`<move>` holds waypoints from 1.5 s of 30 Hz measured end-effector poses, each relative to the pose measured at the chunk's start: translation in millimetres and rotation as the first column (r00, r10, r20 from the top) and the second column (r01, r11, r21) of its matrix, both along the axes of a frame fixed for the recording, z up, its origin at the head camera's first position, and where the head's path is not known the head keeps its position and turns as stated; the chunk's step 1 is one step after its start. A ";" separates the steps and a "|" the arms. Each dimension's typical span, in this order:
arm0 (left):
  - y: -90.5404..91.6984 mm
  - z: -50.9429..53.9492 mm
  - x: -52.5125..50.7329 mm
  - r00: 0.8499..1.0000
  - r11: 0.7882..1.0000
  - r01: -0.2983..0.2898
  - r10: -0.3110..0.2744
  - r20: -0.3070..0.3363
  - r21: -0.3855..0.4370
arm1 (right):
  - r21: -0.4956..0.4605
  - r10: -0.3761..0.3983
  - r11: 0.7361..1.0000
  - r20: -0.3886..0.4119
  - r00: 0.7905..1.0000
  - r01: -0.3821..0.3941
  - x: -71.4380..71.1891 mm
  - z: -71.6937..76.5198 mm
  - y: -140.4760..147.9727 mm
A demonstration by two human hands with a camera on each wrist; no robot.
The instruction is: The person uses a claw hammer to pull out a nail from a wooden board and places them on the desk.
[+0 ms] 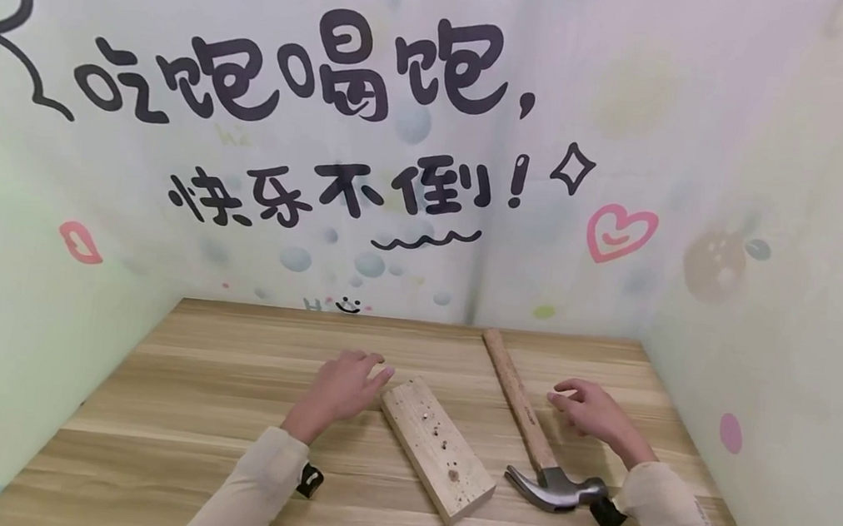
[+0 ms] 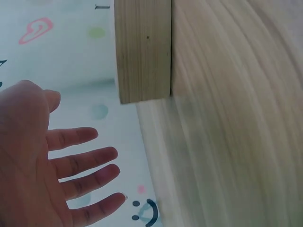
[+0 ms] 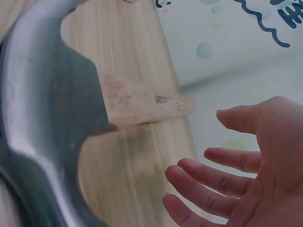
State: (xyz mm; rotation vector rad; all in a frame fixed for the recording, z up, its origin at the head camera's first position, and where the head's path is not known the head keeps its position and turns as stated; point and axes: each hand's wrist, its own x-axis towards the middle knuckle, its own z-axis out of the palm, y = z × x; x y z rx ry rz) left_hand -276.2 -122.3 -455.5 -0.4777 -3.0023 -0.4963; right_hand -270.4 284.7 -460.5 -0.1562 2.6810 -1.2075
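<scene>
A claw hammer [image 1: 529, 414] lies on the table, its wooden handle pointing to the back and its metal head [image 3: 42, 109] toward the front right. Left of it rests a wooden block [image 1: 438, 457] with several small nails or holes along its upper face; which they are is hard to tell. My left hand [image 1: 341, 385] hovers just left of the block's far end, holding nothing, fingers spread in the left wrist view. To the right of the handle is my right hand [image 1: 592, 410], fingers loosely extended and touching nothing. The right wrist view shows the hammer close up beside that hand.
The wood-grain table [image 1: 175, 409] runs back to a printed curtain [image 1: 421, 271] with dark lettering. Pale side walls [image 1: 784, 328] rise along both table edges. A black wrist device [image 1: 310, 480] sits at the left cuff, another [image 1: 607, 514] near the hammer head.
</scene>
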 end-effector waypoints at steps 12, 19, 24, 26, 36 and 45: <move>23.8 -14.6 -7.0 0.999 0.998 -0.010 0.007 0.041 0.059 | -0.044 -0.054 0.997 0.076 0.996 0.057 -5.5 -5.7 -20.7; 38.9 -25.1 -10.8 0.997 0.995 -0.014 0.006 0.074 0.103 | -0.045 -0.118 0.991 0.137 0.983 0.126 -9.0 -7.8 -33.7; 49.9 -33.0 -13.9 0.997 0.992 -0.013 0.003 0.081 0.125 | -0.043 -0.161 0.984 0.185 0.969 0.171 -11.8 -13.2 -44.8; 53.8 -35.4 -14.3 0.997 0.992 -0.015 0.005 0.083 0.126 | -0.023 -0.170 0.984 0.175 0.970 0.177 -12.9 -16.6 -47.8; 67.9 -38.1 -10.2 0.997 0.993 -0.053 0.046 0.066 0.103 | 0.072 -0.171 0.983 0.052 0.984 0.167 -15.7 -22.9 -53.1; 72.2 -41.6 -8.5 0.995 0.995 -0.080 0.076 0.071 0.066 | 0.073 -0.200 0.978 0.087 0.976 0.194 -15.7 -23.2 -54.4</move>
